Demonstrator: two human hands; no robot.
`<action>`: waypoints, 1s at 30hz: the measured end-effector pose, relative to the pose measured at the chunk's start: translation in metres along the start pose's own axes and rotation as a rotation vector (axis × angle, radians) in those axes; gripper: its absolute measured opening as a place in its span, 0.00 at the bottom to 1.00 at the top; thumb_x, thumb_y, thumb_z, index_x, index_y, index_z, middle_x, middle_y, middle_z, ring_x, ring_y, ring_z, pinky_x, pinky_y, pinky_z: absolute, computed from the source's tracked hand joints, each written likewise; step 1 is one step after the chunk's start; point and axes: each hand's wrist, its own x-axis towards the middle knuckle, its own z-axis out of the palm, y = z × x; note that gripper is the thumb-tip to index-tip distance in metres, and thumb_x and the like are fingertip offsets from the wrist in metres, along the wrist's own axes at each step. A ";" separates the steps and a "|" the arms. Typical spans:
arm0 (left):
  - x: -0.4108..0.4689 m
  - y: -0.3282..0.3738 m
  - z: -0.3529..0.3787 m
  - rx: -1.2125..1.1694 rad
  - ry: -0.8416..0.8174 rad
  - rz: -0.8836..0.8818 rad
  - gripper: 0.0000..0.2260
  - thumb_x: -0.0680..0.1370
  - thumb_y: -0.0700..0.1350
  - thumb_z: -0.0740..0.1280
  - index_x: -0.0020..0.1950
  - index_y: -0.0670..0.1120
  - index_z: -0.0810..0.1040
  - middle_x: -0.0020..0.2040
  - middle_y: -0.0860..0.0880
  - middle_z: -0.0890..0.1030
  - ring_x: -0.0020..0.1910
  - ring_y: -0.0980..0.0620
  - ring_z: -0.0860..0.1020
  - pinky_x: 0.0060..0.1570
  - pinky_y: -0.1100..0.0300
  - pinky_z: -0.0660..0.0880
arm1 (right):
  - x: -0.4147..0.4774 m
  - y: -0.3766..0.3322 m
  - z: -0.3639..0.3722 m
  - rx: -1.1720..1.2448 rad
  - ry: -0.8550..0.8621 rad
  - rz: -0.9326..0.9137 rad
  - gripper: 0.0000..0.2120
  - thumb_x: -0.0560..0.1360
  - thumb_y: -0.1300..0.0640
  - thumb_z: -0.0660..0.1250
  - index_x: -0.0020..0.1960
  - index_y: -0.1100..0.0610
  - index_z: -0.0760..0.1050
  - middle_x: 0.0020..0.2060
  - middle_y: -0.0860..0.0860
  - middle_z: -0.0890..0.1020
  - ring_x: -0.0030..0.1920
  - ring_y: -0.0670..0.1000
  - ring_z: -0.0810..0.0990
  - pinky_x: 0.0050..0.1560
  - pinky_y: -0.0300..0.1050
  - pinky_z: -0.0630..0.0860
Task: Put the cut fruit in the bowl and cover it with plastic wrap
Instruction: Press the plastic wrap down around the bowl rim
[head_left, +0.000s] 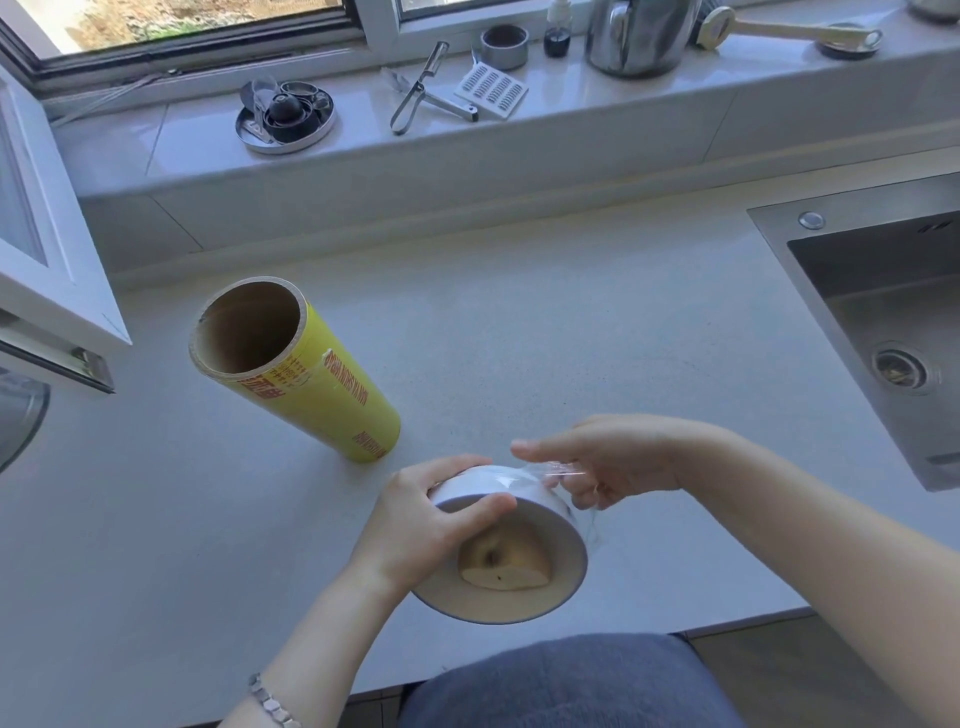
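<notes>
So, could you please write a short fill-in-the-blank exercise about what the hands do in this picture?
The cut fruit lies ____ the bowl, held in the grip of the left hand.
The roll standing on the counter is ____.
The right hand pinches plastic wrap; the sink is also on the ____.
Missing words: inside, yellow, right.

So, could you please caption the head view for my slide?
Left hand grips a tilted white bowl of cut fruit; right hand pinches clear plastic wrap.
</notes>
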 end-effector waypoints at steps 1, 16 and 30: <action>0.001 0.001 0.001 0.005 -0.015 0.006 0.11 0.55 0.62 0.68 0.35 0.63 0.80 0.38 0.72 0.81 0.41 0.70 0.78 0.40 0.78 0.71 | 0.000 -0.001 0.000 -0.022 -0.001 -0.015 0.15 0.71 0.44 0.66 0.31 0.52 0.76 0.21 0.45 0.68 0.27 0.46 0.64 0.34 0.38 0.61; -0.004 0.002 0.007 -0.087 -0.113 0.065 0.08 0.58 0.60 0.69 0.36 0.66 0.81 0.36 0.65 0.83 0.36 0.67 0.78 0.37 0.73 0.72 | 0.028 0.024 0.033 0.816 0.139 -0.491 0.12 0.62 0.51 0.65 0.33 0.59 0.82 0.30 0.50 0.85 0.32 0.46 0.83 0.37 0.37 0.80; -0.007 0.000 0.006 -0.054 -0.018 0.133 0.16 0.56 0.60 0.71 0.43 0.68 0.78 0.41 0.67 0.81 0.41 0.66 0.78 0.42 0.75 0.73 | 0.029 0.024 0.038 0.229 0.655 -0.310 0.11 0.65 0.54 0.75 0.28 0.58 0.80 0.26 0.52 0.79 0.28 0.47 0.74 0.32 0.41 0.70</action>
